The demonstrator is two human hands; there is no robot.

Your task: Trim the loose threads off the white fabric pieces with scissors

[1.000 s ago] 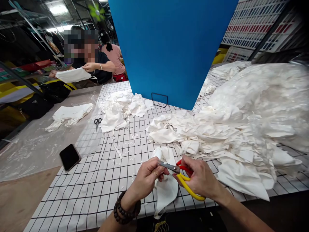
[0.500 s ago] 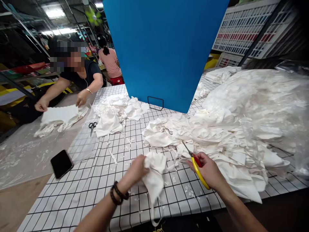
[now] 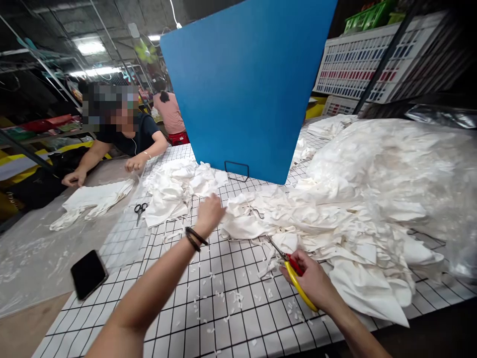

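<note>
My right hand (image 3: 311, 278) grips scissors (image 3: 296, 279) with yellow and red handles, their metal blades pointing up and left beside a long heap of white fabric pieces (image 3: 309, 214). My left hand (image 3: 210, 215) is stretched forward over the table, between that heap and a smaller pile of white pieces (image 3: 167, 184) on the left. Its fingers are turned away and partly hidden, and no cloth shows clearly in it. Small white scraps (image 3: 234, 298) are scattered over the grid-patterned tablecloth (image 3: 164, 308) between my arms.
A tall blue board (image 3: 246, 94) stands across the table. A large clear plastic bag (image 3: 402, 159) bulges at the right. On the left are a phone (image 3: 88, 274), black scissors (image 3: 140, 213) and a co-worker (image 3: 126, 132) with flat white garments (image 3: 93, 199). White crates (image 3: 372, 59) sit behind.
My left hand has moved forward, and the white piece it held near the front edge is gone from there. My right hand still holds the scissors. The co-worker's garment now lies flat.
</note>
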